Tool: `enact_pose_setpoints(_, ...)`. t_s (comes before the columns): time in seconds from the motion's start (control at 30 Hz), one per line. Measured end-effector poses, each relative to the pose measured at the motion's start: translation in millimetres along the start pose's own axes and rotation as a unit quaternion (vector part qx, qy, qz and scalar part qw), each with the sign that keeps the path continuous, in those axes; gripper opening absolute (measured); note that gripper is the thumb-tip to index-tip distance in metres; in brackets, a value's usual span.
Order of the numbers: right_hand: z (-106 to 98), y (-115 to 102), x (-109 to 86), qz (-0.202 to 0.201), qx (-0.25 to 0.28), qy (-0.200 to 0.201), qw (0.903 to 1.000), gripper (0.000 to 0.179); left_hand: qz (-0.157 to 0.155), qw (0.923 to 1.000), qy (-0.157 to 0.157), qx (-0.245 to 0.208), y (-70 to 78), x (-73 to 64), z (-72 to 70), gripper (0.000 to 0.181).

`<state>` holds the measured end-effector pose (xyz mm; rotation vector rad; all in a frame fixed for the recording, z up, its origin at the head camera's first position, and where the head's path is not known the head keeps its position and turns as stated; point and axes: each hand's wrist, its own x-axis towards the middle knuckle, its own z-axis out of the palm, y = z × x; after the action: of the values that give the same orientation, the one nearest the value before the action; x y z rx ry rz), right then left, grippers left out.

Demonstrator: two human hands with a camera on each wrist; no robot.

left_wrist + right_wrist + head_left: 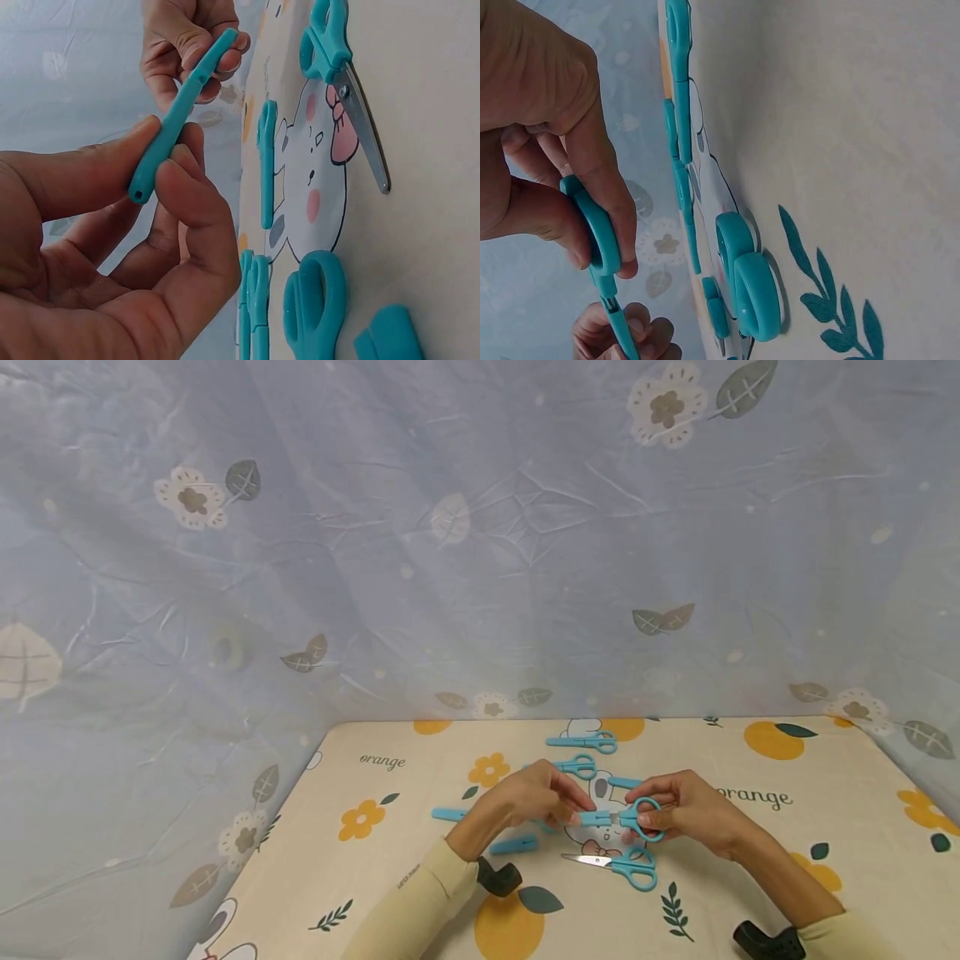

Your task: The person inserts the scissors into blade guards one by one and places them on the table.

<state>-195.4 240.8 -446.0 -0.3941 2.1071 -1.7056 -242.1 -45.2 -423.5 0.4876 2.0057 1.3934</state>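
Observation:
My right hand grips the turquoise handles of a pair of scissors, held just above the table. With thumb and fingers, my left hand pinches the turquoise blade cover that sits over those blades. A short strip of metal blade shows between cover and handles in the head view. Below the hands lie uncovered scissors, their blades pointing left. A loose blade cover rests near the left wrist.
Covered scissors lie at the back, with another pair in front, partly behind the left hand. A turquoise piece lies beside the right hand, another by the left forearm. The patterned tablecloth meets a hanging curtain behind.

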Motion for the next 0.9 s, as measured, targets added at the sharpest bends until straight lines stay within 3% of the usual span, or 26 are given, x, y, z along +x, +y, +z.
enact_pose_setpoints(0.17,0.5,-0.7,1.9,0.004,-0.004,0.005,1.0,0.048,-0.007,0.9999,0.002,-0.014,0.6,0.7,0.4,0.019)
enact_pose_setpoints(0.47,-1.0,-0.6,5.4,0.017,0.012,-0.008,0.9998,0.047,-0.001,0.9994,0.025,0.024,5.0,1.0,3.5,0.02)
enact_pose_setpoints(0.77,3.3,-1.8,8.4,-0.001,-0.002,-0.001,1.0,0.044,-0.008,0.9998,0.019,0.002,3.0,3.1,2.8,0.019)
enact_pose_setpoints(0.9,1.8,-2.6,9.6,0.01,0.007,-0.01,0.9999,0.045,0.002,0.9995,0.023,0.02,4.0,3.8,4.1,0.02)
